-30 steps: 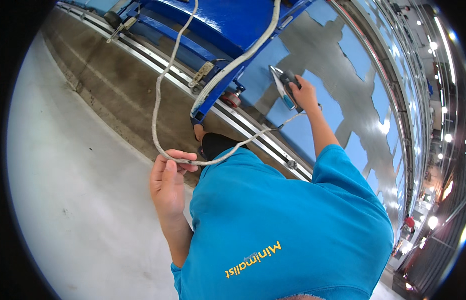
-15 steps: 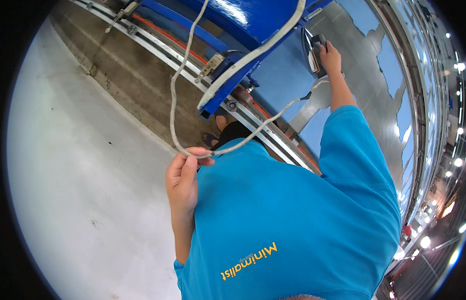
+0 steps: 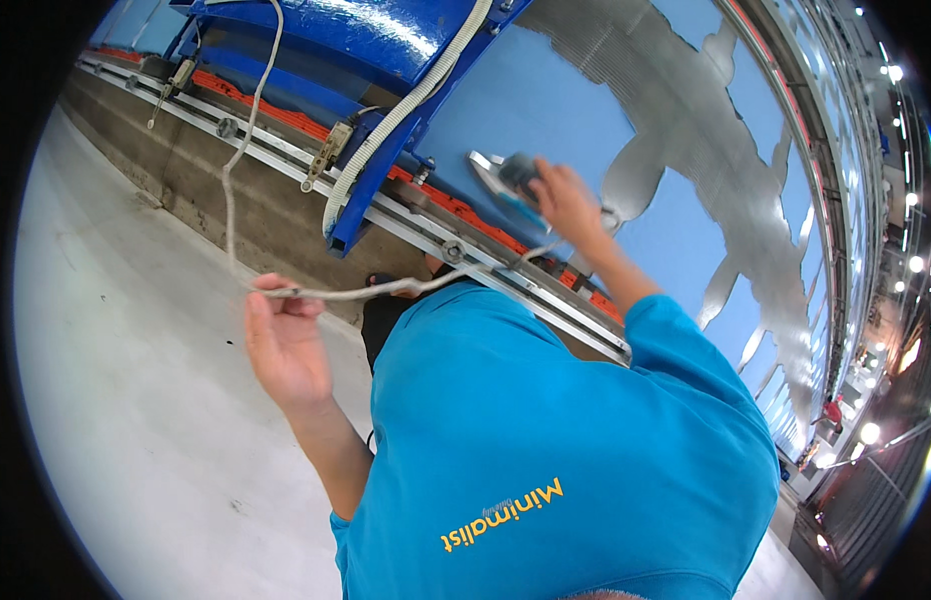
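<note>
My left hand is raised at the left, fingers closed around a pale grey cord. The cord loops up past the rail and also runs right, behind my blue shirt. My right hand reaches forward and grips a small grey and teal power tool, pressed flat against a blue painted panel. Beside the tool the panel shows wide patches of bare silver metal.
A metal rail with an orange strip runs under the panel, above a low concrete curb. A ribbed white hose hangs along a blue machine frame. Pale concrete floor lies at the left. Ceiling lights shine far right.
My right hand has slid the tool down and left across the panel. My left hand still holds the cord and has risen slightly. The view has shifted.
</note>
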### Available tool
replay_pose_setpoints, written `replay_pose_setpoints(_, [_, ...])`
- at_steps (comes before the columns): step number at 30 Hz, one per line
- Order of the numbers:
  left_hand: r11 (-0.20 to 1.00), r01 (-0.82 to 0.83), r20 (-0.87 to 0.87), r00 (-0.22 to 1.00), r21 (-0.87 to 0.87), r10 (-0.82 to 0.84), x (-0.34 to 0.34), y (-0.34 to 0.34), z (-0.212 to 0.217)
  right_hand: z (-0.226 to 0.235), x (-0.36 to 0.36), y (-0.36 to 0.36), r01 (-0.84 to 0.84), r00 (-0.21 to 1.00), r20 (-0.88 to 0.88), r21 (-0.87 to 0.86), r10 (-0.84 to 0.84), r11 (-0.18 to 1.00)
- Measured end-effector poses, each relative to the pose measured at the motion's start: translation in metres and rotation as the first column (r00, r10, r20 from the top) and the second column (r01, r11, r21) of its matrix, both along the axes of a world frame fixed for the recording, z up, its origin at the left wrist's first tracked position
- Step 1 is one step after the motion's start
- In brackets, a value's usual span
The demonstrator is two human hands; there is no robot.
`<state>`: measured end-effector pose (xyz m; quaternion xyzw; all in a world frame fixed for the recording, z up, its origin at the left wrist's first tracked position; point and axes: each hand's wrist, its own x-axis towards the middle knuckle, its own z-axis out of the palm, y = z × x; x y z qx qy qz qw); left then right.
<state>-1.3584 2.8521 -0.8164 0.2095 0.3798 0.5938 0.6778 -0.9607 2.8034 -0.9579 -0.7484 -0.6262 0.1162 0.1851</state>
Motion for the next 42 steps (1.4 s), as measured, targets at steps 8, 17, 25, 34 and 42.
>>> replay_pose_setpoints(8, [0.939, 0.313, -0.074, 0.943, -0.139, -0.326, 0.013, 0.004, -0.004, -0.038, 0.137, 0.154, 0.229, 0.936, 0.236, 0.15, -0.26, 0.962])
replay_pose_setpoints(17, [0.961, 0.273, -0.036, 0.961, -0.035, -0.274, -0.064, 0.089, -0.016, -0.036, 0.019, 0.137, 0.198, 0.952, 0.218, 0.095, -0.214, 0.976])
replay_pose_setpoints(25, [0.953, 0.304, -0.018, 0.953, -0.001, -0.304, -0.151, 0.192, -0.02, 0.003, -0.142, 0.099, 0.045, 0.999, -0.007, -0.065, -0.045, 0.997])
replay_pose_setpoints(34, [0.923, 0.385, -0.026, 0.923, -0.011, -0.385, -0.193, 0.266, -0.014, 0.038, -0.147, 0.236, 0.244, 0.969, 0.045, 0.021, -0.244, 0.97])
replay_pose_setpoints(42, [0.962, 0.269, -0.122, 0.954, -0.041, -0.272, -0.193, 0.309, 0.005, 0.005, -0.088, 0.382, 0.112, 0.985, 0.108, 0.203, -0.136, 0.973])
